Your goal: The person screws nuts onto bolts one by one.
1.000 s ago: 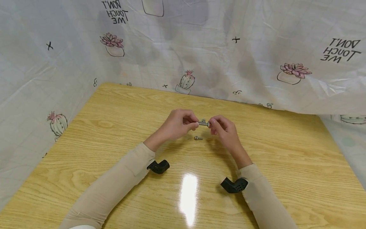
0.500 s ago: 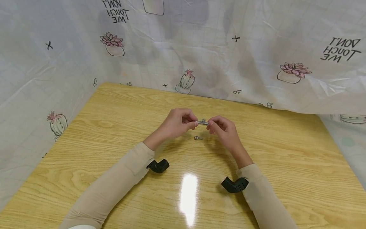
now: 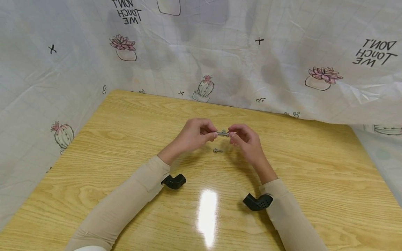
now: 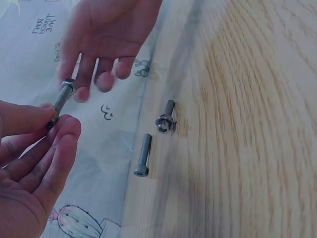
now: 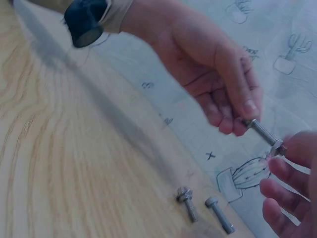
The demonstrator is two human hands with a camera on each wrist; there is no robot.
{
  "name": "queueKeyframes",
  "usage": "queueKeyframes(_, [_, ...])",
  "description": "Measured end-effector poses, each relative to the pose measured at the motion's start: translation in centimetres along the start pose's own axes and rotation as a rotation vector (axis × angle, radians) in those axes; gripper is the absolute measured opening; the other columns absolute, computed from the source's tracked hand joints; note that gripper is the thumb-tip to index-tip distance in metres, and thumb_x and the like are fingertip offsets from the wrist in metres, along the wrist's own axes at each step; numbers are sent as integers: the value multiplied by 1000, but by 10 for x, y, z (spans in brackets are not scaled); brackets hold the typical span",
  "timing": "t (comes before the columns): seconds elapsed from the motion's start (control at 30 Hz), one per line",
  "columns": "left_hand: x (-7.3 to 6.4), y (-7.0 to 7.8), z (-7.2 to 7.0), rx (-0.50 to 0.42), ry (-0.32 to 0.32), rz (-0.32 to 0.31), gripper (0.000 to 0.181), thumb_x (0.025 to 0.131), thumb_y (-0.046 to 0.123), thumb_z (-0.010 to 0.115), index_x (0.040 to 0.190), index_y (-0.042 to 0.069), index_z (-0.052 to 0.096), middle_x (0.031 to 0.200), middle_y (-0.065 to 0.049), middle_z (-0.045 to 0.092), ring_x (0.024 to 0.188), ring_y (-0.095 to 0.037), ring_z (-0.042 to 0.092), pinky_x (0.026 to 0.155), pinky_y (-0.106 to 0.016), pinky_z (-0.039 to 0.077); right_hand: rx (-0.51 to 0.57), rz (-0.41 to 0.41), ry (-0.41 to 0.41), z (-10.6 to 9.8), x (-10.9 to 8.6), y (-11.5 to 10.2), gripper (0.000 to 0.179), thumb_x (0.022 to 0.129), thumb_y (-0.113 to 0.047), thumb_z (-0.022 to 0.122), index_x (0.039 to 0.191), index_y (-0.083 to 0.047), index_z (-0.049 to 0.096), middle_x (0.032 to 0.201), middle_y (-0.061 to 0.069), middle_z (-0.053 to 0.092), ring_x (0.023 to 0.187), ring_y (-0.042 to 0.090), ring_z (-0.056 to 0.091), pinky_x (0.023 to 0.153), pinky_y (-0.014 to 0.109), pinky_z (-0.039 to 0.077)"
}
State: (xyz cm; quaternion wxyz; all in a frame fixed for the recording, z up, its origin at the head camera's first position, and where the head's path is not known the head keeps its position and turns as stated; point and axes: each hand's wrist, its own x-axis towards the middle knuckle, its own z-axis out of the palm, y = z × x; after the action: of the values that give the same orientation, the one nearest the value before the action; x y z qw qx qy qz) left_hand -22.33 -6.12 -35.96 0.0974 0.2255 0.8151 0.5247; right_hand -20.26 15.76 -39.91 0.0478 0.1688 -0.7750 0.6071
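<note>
My left hand (image 3: pixel 195 136) pinches a metal bolt (image 3: pixel 222 134) by its head end between thumb and fingers, above the table. A hex nut (image 4: pixel 69 86) sits at the bolt's far threaded end. There my right hand (image 3: pixel 248 144) holds the nut with its fingertips, other fingers spread loosely in the left wrist view. The bolt's head is mostly hidden by my left fingers. Below the hands, a bolt with a nut or washer close to its head (image 4: pixel 164 123) lies on the table. Beside it lies a bare socket-head bolt (image 4: pixel 143 156).
The wood-grain table (image 3: pixel 141 209) spreads around both arms. A white curtain with cactus prints (image 3: pixel 235 62) hangs along its back and left side. Black wrist camera mounts (image 3: pixel 258 202) jut from both sleeves.
My right fingers have shifted slightly on the nut, the index finger lifting a little. The held bolt moved slightly left and then stayed. The loose bolts have not moved.
</note>
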Motion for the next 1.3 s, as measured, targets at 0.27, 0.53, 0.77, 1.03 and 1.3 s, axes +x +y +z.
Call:
queueKeyframes(0.27, [1,0,-1,-5,7,-15,4,91,13,68,93,9,69,90,-5,72,85,-29,71,70,-27,57,27,-4,-5,-3,1,-1,18,93,-6,62,108,4,64,96,-5,64,84,10,63,72,21,55])
queueKeyframes(0.53, [1,2,0,-12,6,0,4,91,11,67,93,8,69,90,-6,72,85,-30,71,69,-27,57,19,-5,-23,-3,3,3,18,98,-9,55,101,6,63,83,7,65,69,25,58,64,31,53])
queueKeyframes(0.77, [1,6,2,-16,-17,1,5,91,11,67,94,7,69,93,-13,72,85,-31,71,69,-26,57,-38,48,-28,-2,4,0,33,103,-18,47,87,7,62,75,11,60,65,18,54,62,32,51])
queueKeyframes(1.03, [3,5,1,-8,5,-22,4,91,12,67,93,9,69,91,-8,72,85,-30,71,70,-27,58,1,10,-7,-6,5,0,21,99,-10,54,111,4,63,97,3,65,77,15,61,64,27,52])
queueKeyframes(1.3, [5,6,-1,-17,11,-30,5,91,12,68,94,9,69,91,-7,72,86,-30,71,70,-28,58,27,-19,-22,-9,6,-1,17,93,-5,61,108,4,65,95,-2,65,78,14,61,66,25,54])
